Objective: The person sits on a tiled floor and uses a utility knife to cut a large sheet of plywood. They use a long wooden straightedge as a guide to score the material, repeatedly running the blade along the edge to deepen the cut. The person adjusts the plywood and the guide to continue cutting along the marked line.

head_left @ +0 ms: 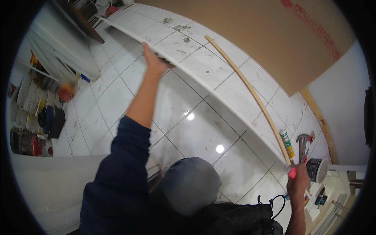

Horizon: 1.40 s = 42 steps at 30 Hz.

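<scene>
While the left hand [156, 64] grasps a long white board [231, 108] toward its far end, thumb at the edge, the right hand [299, 182] is clenched around a red-ended object [291, 172] beside the near end; whether it also touches the board I cannot tell. Between the grips the board slants as a narrow band. Bare tile lies on the body side of it; beyond it, a wooden strip [260, 102] narrows the room, its near end close to the right grip. Just past that grip are a caulk tube [288, 145], a claw hammer [303, 145] and a black bucket [316, 170]. Under both hands spreads a smudged white tile floor [196, 129], with a brown sheet [270, 43] beyond the strip.
</scene>
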Motion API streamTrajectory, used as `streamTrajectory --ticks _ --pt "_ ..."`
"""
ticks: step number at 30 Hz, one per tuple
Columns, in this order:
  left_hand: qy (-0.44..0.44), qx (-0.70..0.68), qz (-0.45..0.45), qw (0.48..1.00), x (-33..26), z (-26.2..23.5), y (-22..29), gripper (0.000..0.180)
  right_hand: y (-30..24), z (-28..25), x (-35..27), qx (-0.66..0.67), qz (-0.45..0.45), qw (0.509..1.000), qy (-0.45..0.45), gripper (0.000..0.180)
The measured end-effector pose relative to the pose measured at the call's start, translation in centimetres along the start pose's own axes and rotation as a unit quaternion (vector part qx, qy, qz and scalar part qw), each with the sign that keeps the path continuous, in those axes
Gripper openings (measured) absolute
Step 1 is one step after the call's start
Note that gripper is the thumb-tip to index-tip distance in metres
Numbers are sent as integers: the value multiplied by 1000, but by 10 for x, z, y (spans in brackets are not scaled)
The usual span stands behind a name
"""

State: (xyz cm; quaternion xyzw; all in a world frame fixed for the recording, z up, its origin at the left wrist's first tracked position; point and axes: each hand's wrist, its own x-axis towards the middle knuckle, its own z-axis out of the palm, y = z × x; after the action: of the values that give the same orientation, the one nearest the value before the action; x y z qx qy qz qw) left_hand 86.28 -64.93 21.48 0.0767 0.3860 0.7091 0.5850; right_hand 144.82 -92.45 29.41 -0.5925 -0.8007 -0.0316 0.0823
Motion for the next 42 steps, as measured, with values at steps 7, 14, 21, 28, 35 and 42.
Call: streamTrajectory --ticks 7,14,21,28,35,42 --pt "5 209 32 977 17 -113 47 47 -51 22 -40 116 -99 977 -150 27" --pt "3 171 -28 985 24 -183 37 37 -72 70 -55 137 -170 964 -151 30" --pt "13 107 -82 991 22 -250 -19 38 -83 113 -75 190 -56 894 -402 32" --pt "42 76 -133 987 -3 -300 -96 46 -55 191 -1 379 247 834 -314 44" --pt "98 69 -191 974 -10 -304 -123 43 -147 216 114 496 163 846 -105 23" --pt "112 80 -177 975 -4 -294 -127 40 -164 272 104 491 175 848 -94 15"
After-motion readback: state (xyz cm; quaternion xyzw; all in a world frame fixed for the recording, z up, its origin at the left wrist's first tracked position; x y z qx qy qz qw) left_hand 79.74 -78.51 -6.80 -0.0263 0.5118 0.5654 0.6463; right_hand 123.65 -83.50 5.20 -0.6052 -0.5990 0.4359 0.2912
